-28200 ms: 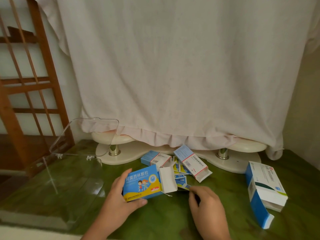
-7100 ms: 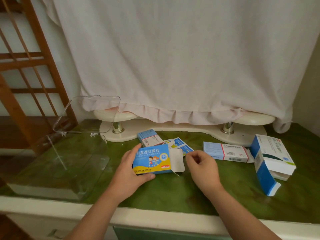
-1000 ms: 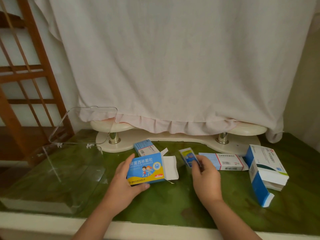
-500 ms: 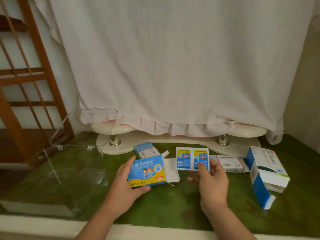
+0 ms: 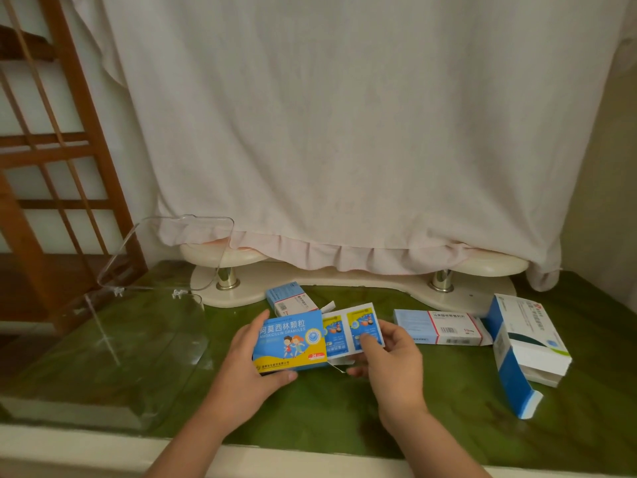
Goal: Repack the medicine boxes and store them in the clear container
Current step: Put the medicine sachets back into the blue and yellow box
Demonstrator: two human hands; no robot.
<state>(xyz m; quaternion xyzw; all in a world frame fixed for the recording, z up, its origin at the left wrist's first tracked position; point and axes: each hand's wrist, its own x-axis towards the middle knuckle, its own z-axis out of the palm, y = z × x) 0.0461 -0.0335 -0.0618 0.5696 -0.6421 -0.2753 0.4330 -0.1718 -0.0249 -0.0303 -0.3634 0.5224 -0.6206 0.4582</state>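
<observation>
My left hand [image 5: 249,374] grips a blue and yellow amoxicillin granules box [image 5: 290,339] just above the green tabletop, its open end facing right. My right hand [image 5: 391,357] pinches a joined pair of blue sachets [image 5: 351,327], whose left end sits inside the box mouth. A small blue and white box [image 5: 290,300] lies behind the held box. A long white and blue box [image 5: 439,326] lies flat to the right. A larger blue and white box [image 5: 525,345] stands open at the far right. The clear container [image 5: 103,343] sits at the left with its lid raised.
A cream stand with two metal posts [image 5: 351,276] runs along the back under a hanging pale cloth [image 5: 327,132]. A wooden lattice frame [image 5: 51,160] stands at the left. The table's pale front edge [image 5: 310,457] runs close below my forearms.
My right hand has carried the sachet pair left and down from in front of the stand into the open end of the box. My left hand has kept hold of the box.
</observation>
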